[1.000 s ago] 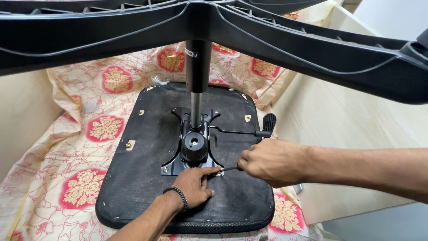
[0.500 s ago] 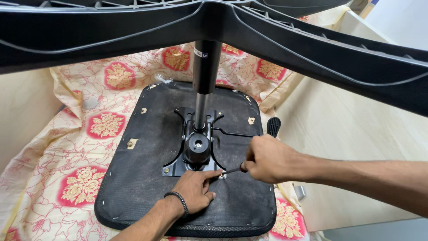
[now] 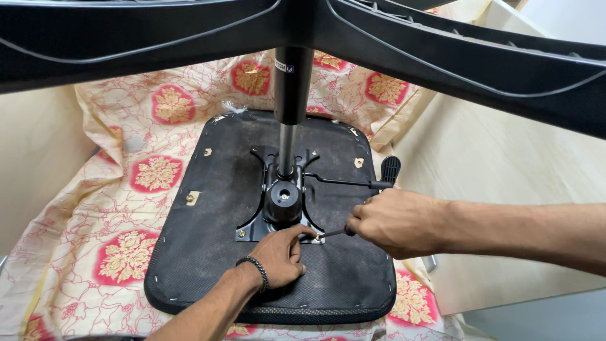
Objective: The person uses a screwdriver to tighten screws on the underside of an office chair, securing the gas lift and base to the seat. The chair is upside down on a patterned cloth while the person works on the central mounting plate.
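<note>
Nearest the camera, at six o'clock, the left hand (image 3: 278, 256) rests on the black seat underside (image 3: 208, 233), fingers together, pressing at the corner of the metal mounting plate (image 3: 252, 224). Just to its three o'clock, the right hand (image 3: 394, 221) has its fingers clamped on a thin screwdriver (image 3: 331, 233), tip at that same plate corner. Beyond, at twelve o'clock, the gas-lift column (image 3: 287, 136) rises from the plate, its lever (image 3: 353, 183) pointing toward three o'clock. Underneath lies a floral sheet (image 3: 126, 183); the chair base (image 3: 442, 50) spreads overhead.
</note>
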